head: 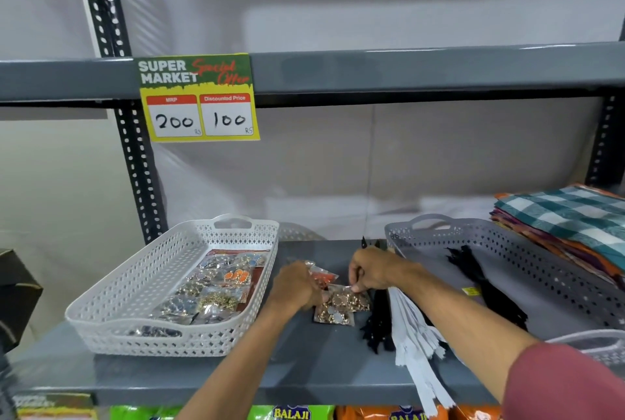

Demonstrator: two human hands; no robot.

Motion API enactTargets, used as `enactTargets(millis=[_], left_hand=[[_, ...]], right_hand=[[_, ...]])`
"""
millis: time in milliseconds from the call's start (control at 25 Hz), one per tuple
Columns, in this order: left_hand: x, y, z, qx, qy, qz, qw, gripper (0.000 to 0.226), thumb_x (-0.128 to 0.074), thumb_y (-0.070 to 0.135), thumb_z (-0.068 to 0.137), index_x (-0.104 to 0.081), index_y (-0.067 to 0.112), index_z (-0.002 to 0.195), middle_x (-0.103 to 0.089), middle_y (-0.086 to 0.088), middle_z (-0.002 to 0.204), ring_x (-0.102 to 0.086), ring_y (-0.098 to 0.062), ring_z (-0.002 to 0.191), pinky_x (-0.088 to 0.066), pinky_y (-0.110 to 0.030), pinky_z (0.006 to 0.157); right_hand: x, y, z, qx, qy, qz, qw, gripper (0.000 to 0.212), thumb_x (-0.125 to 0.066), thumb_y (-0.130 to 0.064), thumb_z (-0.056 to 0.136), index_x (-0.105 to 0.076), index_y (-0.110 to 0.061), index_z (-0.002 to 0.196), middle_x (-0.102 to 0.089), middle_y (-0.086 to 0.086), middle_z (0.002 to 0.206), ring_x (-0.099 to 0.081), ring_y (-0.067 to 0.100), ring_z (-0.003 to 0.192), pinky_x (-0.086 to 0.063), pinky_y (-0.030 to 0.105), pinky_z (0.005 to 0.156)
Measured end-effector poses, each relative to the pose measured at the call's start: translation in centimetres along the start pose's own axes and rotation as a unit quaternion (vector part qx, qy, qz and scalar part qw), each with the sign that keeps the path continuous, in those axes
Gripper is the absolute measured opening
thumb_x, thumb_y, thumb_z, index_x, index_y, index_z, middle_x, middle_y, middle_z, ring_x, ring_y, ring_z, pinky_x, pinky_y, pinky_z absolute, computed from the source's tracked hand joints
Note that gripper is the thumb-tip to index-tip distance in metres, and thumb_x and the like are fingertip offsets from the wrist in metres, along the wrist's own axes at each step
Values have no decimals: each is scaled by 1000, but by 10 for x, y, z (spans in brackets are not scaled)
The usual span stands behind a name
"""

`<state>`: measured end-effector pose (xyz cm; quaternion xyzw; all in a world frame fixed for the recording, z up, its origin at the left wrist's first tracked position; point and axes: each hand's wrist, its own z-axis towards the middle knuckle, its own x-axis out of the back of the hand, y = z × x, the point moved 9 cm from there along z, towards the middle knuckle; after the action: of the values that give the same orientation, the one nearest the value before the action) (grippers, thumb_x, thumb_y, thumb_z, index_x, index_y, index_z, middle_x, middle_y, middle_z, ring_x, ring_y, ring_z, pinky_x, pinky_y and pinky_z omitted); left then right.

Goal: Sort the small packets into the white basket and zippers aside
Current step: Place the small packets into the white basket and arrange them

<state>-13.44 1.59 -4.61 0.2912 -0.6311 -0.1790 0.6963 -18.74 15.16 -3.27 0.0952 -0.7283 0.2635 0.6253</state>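
A white basket (111,298) sits on the left of the grey shelf and holds several small clear packets (216,287) of buttons and trinkets. Between the baskets, a few loose packets (340,308) lie on the shelf. My left hand (296,286) is closed around an orange-filled packet (321,275) just right of the white basket. My right hand (375,269) pinches the top corner of a loose packet and also holds black zippers, whose tips stick up behind it. Black zippers (377,325) and white zippers (417,345) lie in a bundle to the right of the packets.
A grey basket (527,271) on the right holds more black zippers (480,281). Folded checked cloths (571,223) are stacked at the far right. A yellow price sign (199,98) hangs from the upper shelf. Snack bags (291,413) fill the shelf below.
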Motion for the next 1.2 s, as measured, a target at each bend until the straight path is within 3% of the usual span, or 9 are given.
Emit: enactTargets(millis=[120, 200, 280, 440, 560, 720, 880, 1040, 1200], left_hand=[[1, -5, -2, 3, 3, -29, 1000, 8, -72, 0, 80, -74, -3, 72, -67, 3, 61, -59, 8, 46, -54, -11, 63], [11, -1, -10, -6, 26, -35, 999, 10, -66, -6, 81, -75, -5, 79, -70, 1, 67, -59, 10, 55, -40, -5, 37], [29, 9, -18, -25, 45, -47, 998, 7, -66, -6, 82, -72, -3, 83, -74, -5, 82, -59, 2, 56, -34, -7, 33], [81, 25, -13, -51, 122, 45, 990, 15, -61, -1, 84, -66, 9, 94, -67, -10, 102, -65, -21, 80, -57, -29, 69], [104, 24, 1, -39, 149, 132, 979, 18, -68, 5, 81, -71, 13, 97, -68, -7, 107, -68, -29, 96, -54, -35, 79], [82, 12, 17, -39, 76, 156, 984, 10, -72, 12, 80, -75, 14, 90, -76, -5, 99, -71, -22, 92, -51, -31, 87], [60, 16, 19, -92, 86, 301, 945, 21, -60, 11, 88, -68, 13, 107, -68, -11, 112, -48, -26, 119, -37, -40, 105], [55, 22, 18, -105, 90, 421, 896, 29, -57, 13, 89, -64, 14, 116, -66, -9, 120, -43, -28, 126, -34, -39, 106], [51, 68, 2, -203, 154, 395, 882, 31, -54, 7, 86, -62, 11, 115, -66, -9, 115, -50, -28, 118, -37, -38, 98]], right_hand=[[8, -5, -2, 1, 7, 14, 1000, 22, -74, -17, 84, -73, -9, 103, -73, -1, 96, -61, 11, 88, -46, 30, 91], [19, -7, -2, 0, 19, 44, 999, 21, -71, -18, 86, -71, -9, 105, -63, -11, 79, -59, 11, 89, -46, 30, 91], [32, -10, -2, 3, 34, 80, 996, 18, -68, -16, 89, -68, -10, 105, -59, -12, 77, -59, 14, 93, -45, 29, 91], [46, -19, 6, -14, 55, 128, 990, 18, -62, -16, 94, -64, -11, 110, -67, 8, 117, -60, 23, 113, -38, 25, 87], [38, -32, 16, -24, 46, 115, 992, 21, -59, -17, 95, -62, -12, 115, -62, 9, 127, -57, 23, 110, -39, 26, 85], [17, -47, 25, -34, 22, 90, 995, 24, -56, -4, 94, -63, -11, 115, -65, 7, 120, -60, 19, 99, -48, 27, 75], [-2, -45, 28, -44, 28, 137, 989, 23, -56, 8, 89, -66, -12, 95, -71, 6, 106, -68, 20, 102, -55, 29, 87], [4, -47, 21, -18, 92, 127, 987, 21, -69, 2, 82, -68, -9, 101, -64, -1, 88, -64, 15, 87, -57, 29, 84], [36, -53, 0, 10, 181, -3, 984, 6, -63, -7, 84, -67, -9, 89, -64, 3, 82, -61, 19, 73, -49, 31, 65]])
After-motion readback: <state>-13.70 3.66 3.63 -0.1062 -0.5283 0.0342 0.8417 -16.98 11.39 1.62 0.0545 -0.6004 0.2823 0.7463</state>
